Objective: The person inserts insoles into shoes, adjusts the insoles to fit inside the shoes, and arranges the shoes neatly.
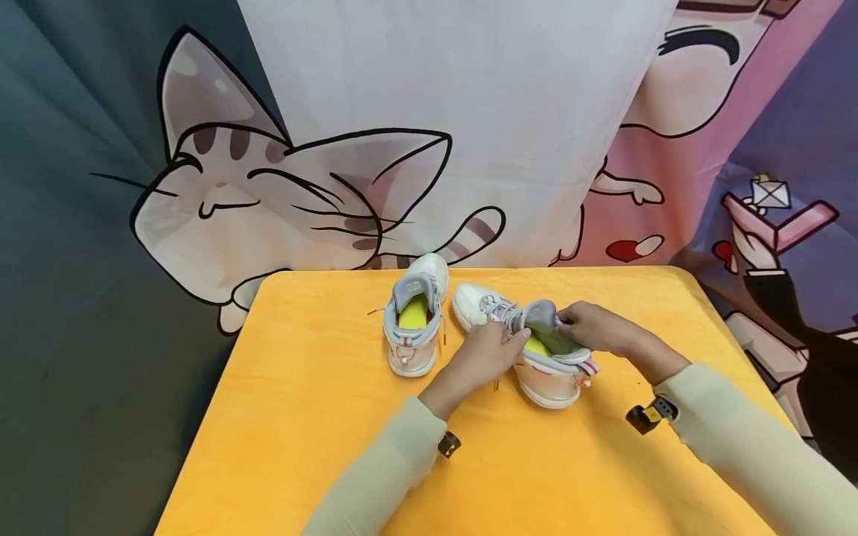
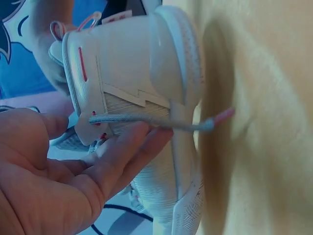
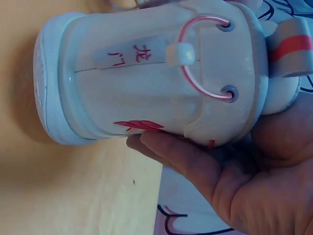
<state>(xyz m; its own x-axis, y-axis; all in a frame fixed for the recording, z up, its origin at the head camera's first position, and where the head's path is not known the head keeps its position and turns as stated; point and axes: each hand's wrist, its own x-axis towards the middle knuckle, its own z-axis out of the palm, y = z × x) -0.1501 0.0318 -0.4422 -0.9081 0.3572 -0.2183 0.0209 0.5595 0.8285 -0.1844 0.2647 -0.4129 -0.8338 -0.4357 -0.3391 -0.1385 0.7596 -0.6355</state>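
A white and pale pink sneaker (image 1: 550, 381) stands on the yellow table, its toe pointing to the far left. My left hand (image 1: 484, 348) grips the near side of its opening by the laces, fingers along the outside and thumb at the top edge. A loose grey lace (image 2: 146, 119) with a red tip crosses those fingers. On the far side, my right hand (image 1: 593, 326) holds the collar, with its fingers against the outer wall. The heel (image 3: 122, 83) carries red markings and a red-white cord loop. A yellow-green insole (image 1: 536, 345) shows inside.
The matching sneaker (image 1: 411, 357) stands just left, toe away from me, loose laces hanging at its sides. Both shoes are on the yellow table (image 1: 302, 417). Behind its far edge hangs a cloth (image 1: 456, 67) printed with a cartoon cat and figures.
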